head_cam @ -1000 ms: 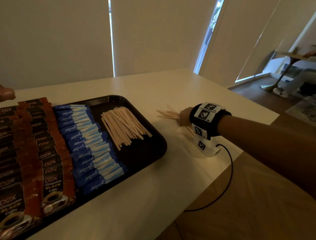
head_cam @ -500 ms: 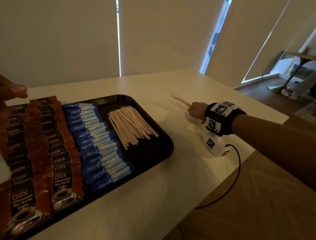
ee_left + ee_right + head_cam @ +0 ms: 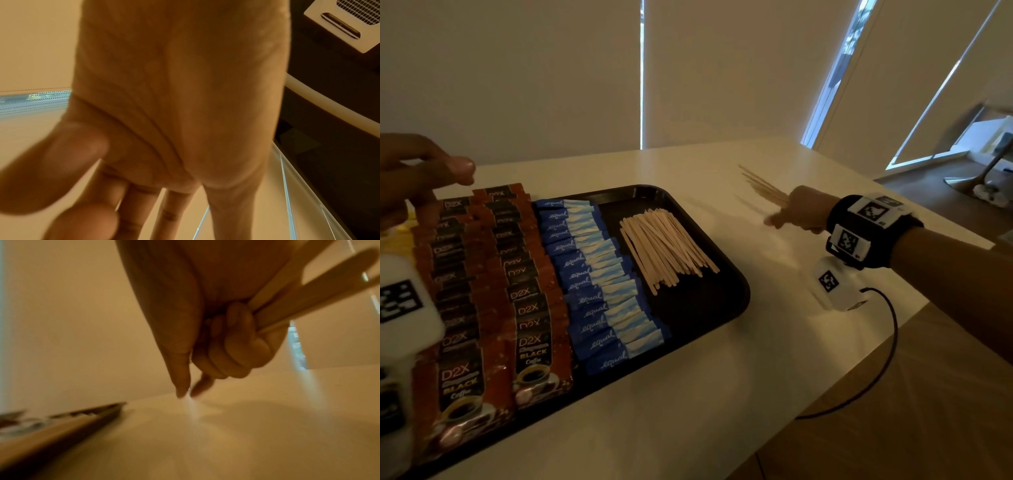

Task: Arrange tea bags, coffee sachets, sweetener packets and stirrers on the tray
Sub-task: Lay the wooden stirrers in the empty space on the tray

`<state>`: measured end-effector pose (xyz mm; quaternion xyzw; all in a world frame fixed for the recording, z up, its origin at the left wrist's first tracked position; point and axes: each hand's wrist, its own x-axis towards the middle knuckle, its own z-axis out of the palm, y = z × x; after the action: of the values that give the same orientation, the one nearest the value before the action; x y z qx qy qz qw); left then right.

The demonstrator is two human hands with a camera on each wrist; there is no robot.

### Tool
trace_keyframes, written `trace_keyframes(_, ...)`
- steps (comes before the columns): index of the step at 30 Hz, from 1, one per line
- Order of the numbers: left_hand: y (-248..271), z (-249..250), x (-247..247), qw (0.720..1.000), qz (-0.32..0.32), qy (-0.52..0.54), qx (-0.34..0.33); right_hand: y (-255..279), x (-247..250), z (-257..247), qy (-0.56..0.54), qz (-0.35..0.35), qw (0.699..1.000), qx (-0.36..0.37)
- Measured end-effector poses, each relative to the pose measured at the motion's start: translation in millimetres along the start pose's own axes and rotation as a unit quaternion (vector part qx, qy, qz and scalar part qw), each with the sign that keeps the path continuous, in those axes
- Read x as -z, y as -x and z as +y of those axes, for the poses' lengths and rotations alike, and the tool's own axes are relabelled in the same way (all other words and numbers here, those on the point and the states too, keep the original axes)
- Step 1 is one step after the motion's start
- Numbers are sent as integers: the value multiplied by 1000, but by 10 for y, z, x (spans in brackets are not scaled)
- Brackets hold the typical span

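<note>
A: Well, the right hand (image 3: 796,214) holds a loose bundle of stirrers (image 3: 763,186) over the counter (image 3: 774,342), just right of the tray (image 3: 709,301). What worries you?

B: The grip. In the wrist view the lower fingers (image 3: 236,344) curl round the sticks near one end, while the thumb and forefinger point down and seem to hold nothing. The long free ends fan out behind the hand. Thin, smooth wood held at one end like that could slide, so one or two may drop on the counter short of the tray.

A: And on the tray itself?

B: The pile (image 3: 664,250) already there lies slanted in the right section, close to the sweeteners (image 3: 599,274). If the new bundle comes down at another angle or is let go from height, I think it scatters, crosses the pile, or rolls onto the blue packets. The free space near the tray's right rim is narrow too, so ends could overhang the edge.

A: The left hand (image 3: 417,174)?

B: It hovers above the far left of the coffee sachets (image 3: 493,291), fingers loosely extended, holding nothing I can see. A careless dip there would nudge those overlapped rows out of line. Tea bags I cannot make out; a yellow patch at the left edge is too hidden to name.
</note>
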<state>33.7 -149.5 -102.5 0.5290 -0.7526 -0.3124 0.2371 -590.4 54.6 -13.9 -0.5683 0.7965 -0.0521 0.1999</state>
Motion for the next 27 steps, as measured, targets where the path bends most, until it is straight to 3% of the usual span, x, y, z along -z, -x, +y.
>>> trace_keyframes(3,849,1509,-388,996,41,-64,45,119,20,-359,-140,32,982,121)
trace_keyframes(5,1222,2297,-802,998,37,-55,14,302,1,-732,-192,23,960,201)
trace_keyframes(8,1408,2792,-991,998,49,11,-44,528,-88,-1223,-253,-31,914,315)
trace_keyframes(10,1450,2919,-1029,996,66,18,-50,647,-135,-1497,-363,-79,856,359)
trace_keyframes(14,1503,3045,-1149,999,6,-11,-38,747,-262,-1949,-577,-185,693,392)
trace_keyframes(16,1467,3057,-1227,999,-33,-33,-21,756,-344,-2120,-626,-187,645,396)
trace_keyframes(19,1411,3032,-1300,995,-90,-41,-1,728,-449,-2261,-662,-182,611,394)
trace_keyframes(22,1389,3018,-1308,997,-73,-26,2,687,-467,-2297,-685,-203,585,384)
trace_keyframes(27,1325,3052,-1346,999,-45,-5,-3,704,-497,-2336,-669,-212,590,398)
